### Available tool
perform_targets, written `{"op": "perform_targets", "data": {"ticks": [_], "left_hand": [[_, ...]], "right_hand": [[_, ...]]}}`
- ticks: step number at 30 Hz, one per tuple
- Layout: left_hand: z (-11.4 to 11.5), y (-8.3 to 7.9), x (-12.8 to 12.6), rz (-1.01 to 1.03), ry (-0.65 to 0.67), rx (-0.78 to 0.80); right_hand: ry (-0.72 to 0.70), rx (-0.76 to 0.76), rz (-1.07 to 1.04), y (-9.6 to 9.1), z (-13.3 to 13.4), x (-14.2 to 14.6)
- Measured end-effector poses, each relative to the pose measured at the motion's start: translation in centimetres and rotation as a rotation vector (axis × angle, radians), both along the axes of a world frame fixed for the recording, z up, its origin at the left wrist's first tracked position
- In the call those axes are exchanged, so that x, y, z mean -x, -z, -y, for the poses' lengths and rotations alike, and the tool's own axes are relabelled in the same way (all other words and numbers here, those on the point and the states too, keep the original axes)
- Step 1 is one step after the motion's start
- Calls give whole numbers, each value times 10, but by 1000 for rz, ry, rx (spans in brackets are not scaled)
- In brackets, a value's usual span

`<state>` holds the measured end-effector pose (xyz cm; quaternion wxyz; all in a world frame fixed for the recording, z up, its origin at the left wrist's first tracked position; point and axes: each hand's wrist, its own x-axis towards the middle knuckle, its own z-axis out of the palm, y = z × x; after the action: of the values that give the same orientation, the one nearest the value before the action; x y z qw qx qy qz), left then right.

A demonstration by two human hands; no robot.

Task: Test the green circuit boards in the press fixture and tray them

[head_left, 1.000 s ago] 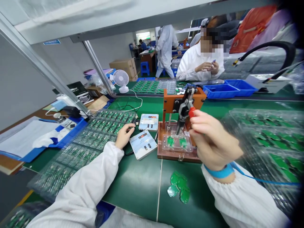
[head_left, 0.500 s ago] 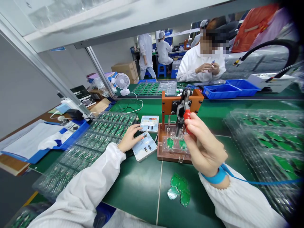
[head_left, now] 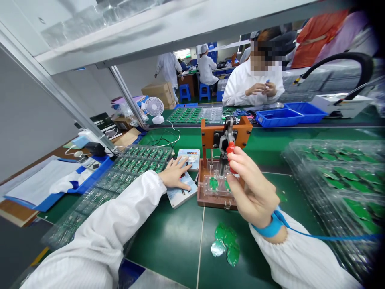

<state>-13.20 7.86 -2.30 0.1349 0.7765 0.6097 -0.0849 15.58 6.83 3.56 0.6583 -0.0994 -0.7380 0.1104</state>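
Note:
A brown test fixture (head_left: 210,198) stands on the green mat, with an orange top block (head_left: 209,136) and a clamp lever ending in a red handle (head_left: 230,149). My right hand (head_left: 251,188) is wrapped round that red handle. Small green round boards (head_left: 214,184) lie under the fixture's clear plate. My left hand (head_left: 177,173) rests flat, fingers spread, on a white meter box (head_left: 180,196) just left of the fixture. A second white meter (head_left: 189,155) with red digits sits behind it.
A clear tray of green boards (head_left: 129,170) lies to the left, stacked clear trays (head_left: 337,176) to the right. Loose green round boards (head_left: 227,243) lie near the front. Blue bins (head_left: 288,114), a small fan (head_left: 155,107) and a seated person in white (head_left: 249,82) are across the bench.
My left hand slid right from the tray's edge onto the front meter box. My right hand stayed on the red handle as the view shifted slightly.

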Motion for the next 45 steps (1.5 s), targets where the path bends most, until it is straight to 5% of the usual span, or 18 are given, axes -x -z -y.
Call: {"op": "perform_targets", "data": {"ticks": [45], "left_hand": [[3, 7, 28, 61, 23, 53]], "right_hand": [[2, 3, -4, 2, 0, 2]]}}
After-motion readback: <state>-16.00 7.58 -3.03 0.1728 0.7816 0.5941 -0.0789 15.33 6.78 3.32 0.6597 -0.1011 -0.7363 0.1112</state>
